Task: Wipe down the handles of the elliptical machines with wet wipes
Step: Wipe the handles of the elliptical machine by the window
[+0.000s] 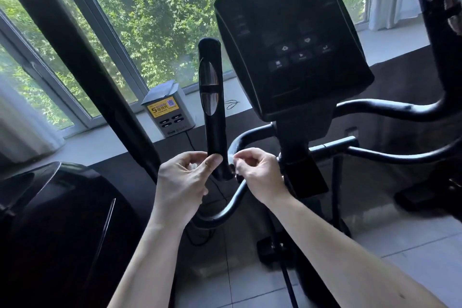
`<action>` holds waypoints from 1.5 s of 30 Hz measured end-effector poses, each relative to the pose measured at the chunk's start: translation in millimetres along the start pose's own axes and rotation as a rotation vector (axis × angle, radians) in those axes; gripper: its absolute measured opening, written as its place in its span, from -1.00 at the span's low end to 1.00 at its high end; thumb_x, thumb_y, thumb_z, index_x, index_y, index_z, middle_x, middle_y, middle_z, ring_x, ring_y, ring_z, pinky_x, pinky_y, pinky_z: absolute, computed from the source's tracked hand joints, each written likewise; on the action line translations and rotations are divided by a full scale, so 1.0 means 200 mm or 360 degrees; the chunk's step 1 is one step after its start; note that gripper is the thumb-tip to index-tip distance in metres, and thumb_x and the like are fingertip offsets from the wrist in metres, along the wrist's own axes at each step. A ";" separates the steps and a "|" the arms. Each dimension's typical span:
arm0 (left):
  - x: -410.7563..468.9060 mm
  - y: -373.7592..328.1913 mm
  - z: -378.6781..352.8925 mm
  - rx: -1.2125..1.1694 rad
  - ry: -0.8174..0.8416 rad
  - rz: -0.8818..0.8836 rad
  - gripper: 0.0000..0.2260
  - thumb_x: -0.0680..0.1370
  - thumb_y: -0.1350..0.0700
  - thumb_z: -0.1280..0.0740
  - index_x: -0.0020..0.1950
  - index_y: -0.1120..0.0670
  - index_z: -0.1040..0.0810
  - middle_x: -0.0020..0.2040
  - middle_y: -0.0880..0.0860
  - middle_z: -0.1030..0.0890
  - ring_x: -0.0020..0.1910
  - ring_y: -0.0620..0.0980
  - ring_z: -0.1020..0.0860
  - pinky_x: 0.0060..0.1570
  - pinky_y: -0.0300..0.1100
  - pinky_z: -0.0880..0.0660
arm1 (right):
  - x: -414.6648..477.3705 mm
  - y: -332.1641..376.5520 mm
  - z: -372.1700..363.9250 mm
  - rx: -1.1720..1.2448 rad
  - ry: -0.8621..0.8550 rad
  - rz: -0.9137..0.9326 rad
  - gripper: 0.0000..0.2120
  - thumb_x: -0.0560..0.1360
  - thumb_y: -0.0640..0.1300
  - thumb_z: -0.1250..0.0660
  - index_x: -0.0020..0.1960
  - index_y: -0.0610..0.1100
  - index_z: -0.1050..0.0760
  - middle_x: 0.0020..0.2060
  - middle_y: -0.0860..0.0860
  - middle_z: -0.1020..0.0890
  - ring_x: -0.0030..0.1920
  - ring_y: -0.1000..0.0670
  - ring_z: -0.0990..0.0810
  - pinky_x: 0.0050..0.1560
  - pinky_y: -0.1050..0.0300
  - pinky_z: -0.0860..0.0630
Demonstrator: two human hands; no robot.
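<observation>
A black upright handle (212, 107) with metal sensor plates rises in the middle of the view. Both hands are at its lower end. My left hand (183, 180) curls beside the handle's base, thumb pressed on it, with a bit of white wet wipe (192, 165) showing inside the fingers. My right hand (255, 172) pinches a white edge of the wipe just right of the handle. Most of the wipe is hidden behind the handle and fingers. The matching right handle (440, 7) stands at the far right.
The elliptical's black console (287, 40) stands behind the handle, with curved black bars (390, 107) running right. A thick black moving arm (75, 57) slants across the left. A grey charging box (168, 110) sits on the window sill. Another machine's dark housing (57, 220) fills the lower left.
</observation>
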State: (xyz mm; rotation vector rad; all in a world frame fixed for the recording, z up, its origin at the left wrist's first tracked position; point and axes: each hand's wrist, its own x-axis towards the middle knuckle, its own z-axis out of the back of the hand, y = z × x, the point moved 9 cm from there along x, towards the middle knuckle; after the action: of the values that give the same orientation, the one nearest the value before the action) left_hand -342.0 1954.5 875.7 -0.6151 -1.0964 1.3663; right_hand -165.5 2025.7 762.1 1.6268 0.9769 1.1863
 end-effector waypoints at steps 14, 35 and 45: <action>-0.02 0.03 -0.01 -0.0004 -0.0088 0.0005 -0.83 0.45 -0.12 -0.56 -0.08 -0.07 -0.69 -0.38 0.03 -0.58 -0.49 -0.07 -0.57 -0.53 -0.22 -0.49 | 0.07 0.00 0.00 -0.0076 -0.0101 0.0037 -0.66 0.48 -0.39 -0.39 -0.19 0.04 -0.72 -0.11 0.09 -0.72 -0.06 0.15 -0.69 0.11 0.26 -0.59; -0.02 0.08 -0.02 -0.0187 -0.0134 -0.0060 -0.85 0.46 -0.01 -0.58 -0.07 0.00 -0.70 -0.42 -0.07 -0.62 -0.51 -0.07 -0.53 -0.56 -0.28 -0.41 | 0.05 0.00 0.00 -0.0210 -0.0031 -0.0144 -0.94 0.50 -0.05 -0.52 -0.06 -0.02 -0.72 -0.15 0.08 -0.74 -0.09 0.11 -0.72 0.02 0.19 -0.65; 0.01 0.09 -0.01 -0.0139 -0.0040 -0.0060 -0.80 0.41 -0.07 -0.59 -0.06 -0.02 -0.70 -0.39 -0.02 -0.62 -0.47 -0.04 -0.56 -0.42 -0.19 -0.52 | 0.28 -0.10 0.15 -0.0281 -0.0630 -0.0102 -0.92 0.56 -0.16 -0.48 -0.03 -0.14 -0.75 -0.16 0.09 -0.72 -0.12 0.14 -0.69 -0.07 0.46 -0.49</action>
State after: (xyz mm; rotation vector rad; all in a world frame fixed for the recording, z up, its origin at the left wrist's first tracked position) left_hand -348.9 1959.5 860.7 -0.6391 -1.1870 1.3019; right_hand -124.6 2079.0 753.3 1.5952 0.6481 0.8375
